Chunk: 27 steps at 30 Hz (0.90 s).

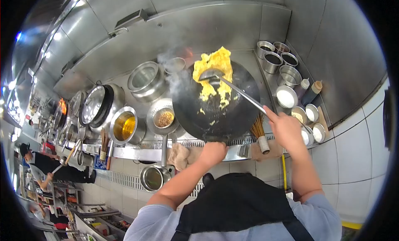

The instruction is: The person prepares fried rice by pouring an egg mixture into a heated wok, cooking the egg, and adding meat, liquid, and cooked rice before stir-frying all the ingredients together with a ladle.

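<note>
Yellow food (224, 60) seems mid-cooking in the far half of the wok (191, 108), under the ladle (212, 73); right hand (284, 131) grips it closed, left hand (214, 153) clasps the wok's near edge; stirring calls for 2 steady holds

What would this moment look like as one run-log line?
left hand: closed on near side of wok | right hand: holds ladle | ladle: against egg in wok | smoke: visible
</note>
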### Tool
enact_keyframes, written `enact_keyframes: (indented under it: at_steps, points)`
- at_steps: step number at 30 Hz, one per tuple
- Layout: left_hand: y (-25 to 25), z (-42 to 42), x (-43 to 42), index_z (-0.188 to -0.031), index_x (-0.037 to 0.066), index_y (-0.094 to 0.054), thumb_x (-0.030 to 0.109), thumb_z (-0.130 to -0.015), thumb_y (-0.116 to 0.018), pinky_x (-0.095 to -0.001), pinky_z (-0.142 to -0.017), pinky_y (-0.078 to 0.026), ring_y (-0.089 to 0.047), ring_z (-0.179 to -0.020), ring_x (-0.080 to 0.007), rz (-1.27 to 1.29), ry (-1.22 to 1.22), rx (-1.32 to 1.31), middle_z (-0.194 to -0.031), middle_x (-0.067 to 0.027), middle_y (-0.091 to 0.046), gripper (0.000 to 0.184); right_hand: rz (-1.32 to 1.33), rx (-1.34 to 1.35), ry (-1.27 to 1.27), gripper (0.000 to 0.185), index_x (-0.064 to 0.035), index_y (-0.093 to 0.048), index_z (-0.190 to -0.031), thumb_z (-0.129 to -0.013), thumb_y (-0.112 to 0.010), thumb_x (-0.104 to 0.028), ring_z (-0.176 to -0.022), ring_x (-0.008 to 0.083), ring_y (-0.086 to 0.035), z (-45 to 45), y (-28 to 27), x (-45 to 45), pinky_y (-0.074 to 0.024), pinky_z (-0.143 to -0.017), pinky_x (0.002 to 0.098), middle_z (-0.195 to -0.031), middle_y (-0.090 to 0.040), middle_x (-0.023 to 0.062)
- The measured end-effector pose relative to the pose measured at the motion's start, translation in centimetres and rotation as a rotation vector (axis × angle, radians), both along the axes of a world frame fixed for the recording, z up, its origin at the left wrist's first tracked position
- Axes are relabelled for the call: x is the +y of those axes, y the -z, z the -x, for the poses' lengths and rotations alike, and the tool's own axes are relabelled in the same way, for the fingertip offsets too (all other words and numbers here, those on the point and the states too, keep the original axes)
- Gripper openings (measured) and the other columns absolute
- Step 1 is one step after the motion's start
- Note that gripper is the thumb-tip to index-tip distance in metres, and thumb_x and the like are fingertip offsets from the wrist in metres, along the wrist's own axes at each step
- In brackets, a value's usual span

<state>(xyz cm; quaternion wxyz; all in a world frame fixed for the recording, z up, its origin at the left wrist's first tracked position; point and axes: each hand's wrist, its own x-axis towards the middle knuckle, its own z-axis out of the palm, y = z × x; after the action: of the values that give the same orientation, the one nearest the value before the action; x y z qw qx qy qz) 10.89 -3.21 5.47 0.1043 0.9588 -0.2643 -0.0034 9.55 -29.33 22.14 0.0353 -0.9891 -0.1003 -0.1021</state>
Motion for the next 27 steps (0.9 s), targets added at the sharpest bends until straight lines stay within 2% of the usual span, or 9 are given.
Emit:
enact_keyframes:
  at_steps: [3,5,9,10,14,21,23,24,27]
  points:
    - [-3.9,-2.3,-0.3,-0.066,0.006,-0.063,0.033,-0.086,-0.060,-0.0448,-0.056,-0.051,-0.063,-0.058,-0.0327,0.094,-0.045,-0.150,-0.063,-0.0148,-0.063,0.033,-0.075,0.019,-0.079,0.050,-0.0213,-0.055,-0.129,-0.080,-0.065,-0.014,-0.068,0.0307,-0.062,1.8,-2.0,-2.8,-0.0487,-0.062,0.0427,-0.076,-0.063,0.0103]
    - [-5.7,-5.3,-0.6,-0.067,0.005,-0.062,0.031,-0.085,-0.060,-0.0450,-0.058,-0.051,-0.064,-0.062,-0.0351,0.125,-0.051,-0.129,-0.063,-0.0164,-0.062,0.032,-0.111,0.077,-0.102,0.046,-0.0208,-0.057,-0.126,-0.081,-0.064,-0.016,-0.069,0.0311,-0.062,2.9,-3.1,-3.5,-0.0488,-0.063,0.0430,-0.076,-0.063,0.0108]
    - [-4.6,-9.8,-1.1,-0.077,0.003,-0.062,0.032,-0.088,-0.057,-0.0453,-0.064,-0.051,-0.065,-0.069,-0.0352,0.097,-0.033,-0.148,-0.073,-0.0171,-0.066,0.031,-0.083,0.227,-0.075,0.043,-0.0197,-0.060,-0.123,-0.080,-0.064,-0.016,-0.071,0.0318,-0.062,3.7,-2.5,-3.7,-0.0486,-0.064,0.0443,-0.077,-0.064,0.0118]
    - [-4.6,-10.0,-1.3,-0.081,0.003,-0.063,0.033,-0.089,-0.055,-0.0456,-0.066,-0.052,-0.065,-0.072,-0.0350,0.068,-0.031,-0.101,-0.077,-0.0179,-0.066,0.031,-0.060,0.228,-0.069,0.044,-0.0164,-0.059,-0.124,-0.080,-0.064,-0.016,-0.071,0.0321,-0.062,3.8,-2.4,-3.3,-0.0486,-0.065,0.0447,-0.075,-0.064,0.0132]
    - [-4.5,-10.2,-1.4,-0.081,0.003,-0.064,0.034,-0.089,-0.055,-0.0453,-0.067,-0.052,-0.065,-0.072,-0.0349,0.086,-0.018,-0.113,-0.077,-0.0183,-0.066,0.033,-0.078,0.224,-0.086,0.044,-0.0099,-0.057,-0.124,-0.081,-0.062,-0.016,-0.071,0.0332,-0.062,4.2,-1.6,-2.1,-0.0489,-0.065,0.0450,-0.071,-0.062,0.0160]
    - [-4.9,-9.3,-2.1,-0.080,0.003,-0.068,0.037,-0.087,-0.056,-0.0454,-0.070,-0.052,-0.066,-0.075,-0.0353,0.078,-0.161,-0.027,-0.077,-0.0196,-0.067,0.036,-0.067,0.226,-0.087,0.044,-0.0134,-0.059,-0.123,-0.080,-0.062,-0.015,-0.071,0.0336,-0.062,4.8,-3.1,-1.4,-0.0481,-0.064,0.0452,-0.075,-0.064,0.0141]
    - [-6.6,-6.9,-2.4,-0.081,0.004,-0.069,0.038,-0.086,-0.058,-0.0452,-0.072,-0.052,-0.066,-0.077,-0.0354,0.031,-0.123,0.048,-0.078,-0.0197,-0.067,0.037,-0.015,0.238,-0.085,0.042,-0.0132,-0.059,-0.123,-0.081,-0.062,-0.016,-0.072,0.0333,-0.063,4.7,-4.3,-1.4,-0.0487,-0.066,0.0454,-0.078,-0.065,0.0141]
    - [-9.3,-4.7,-2.7,-0.078,0.003,-0.069,0.038,-0.086,-0.058,-0.0453,-0.072,-0.052,-0.066,-0.076,-0.0357,0.007,-0.101,0.056,-0.077,-0.0192,-0.067,0.037,-0.009,0.227,-0.084,0.042,-0.0132,-0.059,-0.123,-0.081,-0.062,-0.016,-0.072,0.0333,-0.063,4.3,-4.8,-1.7,-0.0487,-0.066,0.0454,-0.078,-0.065,0.0141]
    - [-10.9,-3.7,-2.6,-0.074,0.004,-0.068,0.037,-0.084,-0.060,-0.0458,-0.067,-0.052,-0.065,-0.070,-0.0354,0.068,-0.032,-0.077,-0.070,-0.0175,-0.066,0.036,-0.029,0.224,-0.086,0.039,-0.0138,-0.059,-0.123,-0.085,-0.060,-0.018,-0.077,0.0328,-0.063,3.2,-4.0,-1.7,-0.0492,-0.068,0.0450,-0.079,-0.065,0.0149]
